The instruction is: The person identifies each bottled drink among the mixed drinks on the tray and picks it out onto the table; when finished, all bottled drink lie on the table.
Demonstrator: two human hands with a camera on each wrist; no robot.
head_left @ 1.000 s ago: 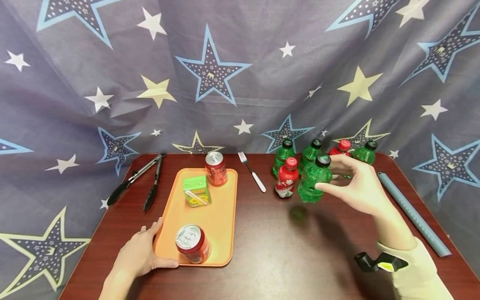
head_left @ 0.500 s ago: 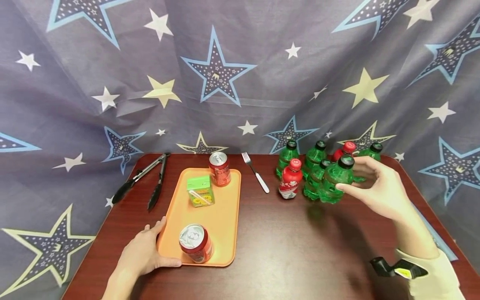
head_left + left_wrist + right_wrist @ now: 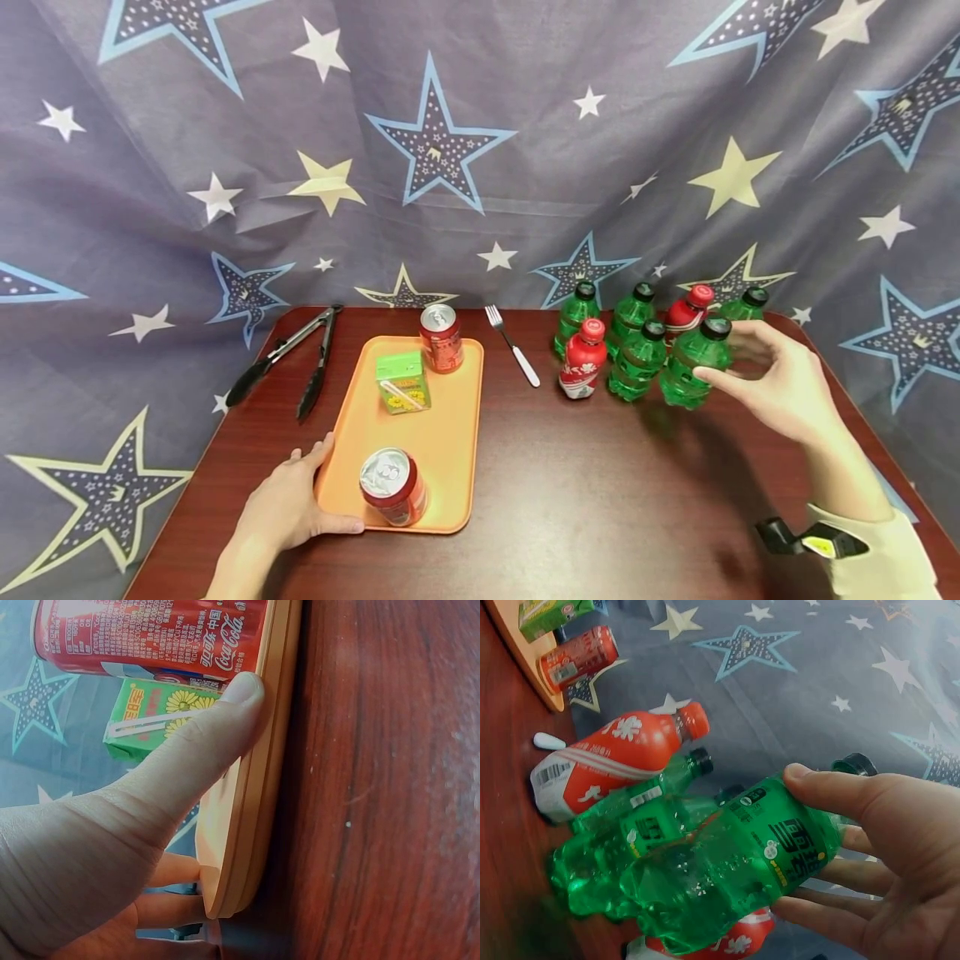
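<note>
My right hand (image 3: 787, 387) grips a green Sprite bottle (image 3: 739, 859) between thumb and fingers, close over the table at the right end of the front row. To its left stand another green bottle (image 3: 636, 362) and a red bottle (image 3: 582, 360). Behind them is a back row of green bottles (image 3: 632, 315) and a red bottle (image 3: 687, 310). My left hand (image 3: 281, 504) holds the near left corner of an orange tray (image 3: 442, 454), thumb over the rim. On the tray are two red Coca-Cola cans (image 3: 397, 492) (image 3: 442, 342) and a green drink carton (image 3: 403, 383) with a straw.
Black-and-silver tongs (image 3: 296, 350) lie left of the tray. A fork (image 3: 513, 348) with a white handle lies between tray and bottles. A blue-grey bar (image 3: 892, 496) is partly hidden behind my right arm. A star-patterned curtain (image 3: 487, 233) hangs at the table's back edge.
My right hand has carried the green bottle rightward, past the front-row green bottle, which has come into view. My left hand stays on the tray corner. The head view has shifted slightly.
</note>
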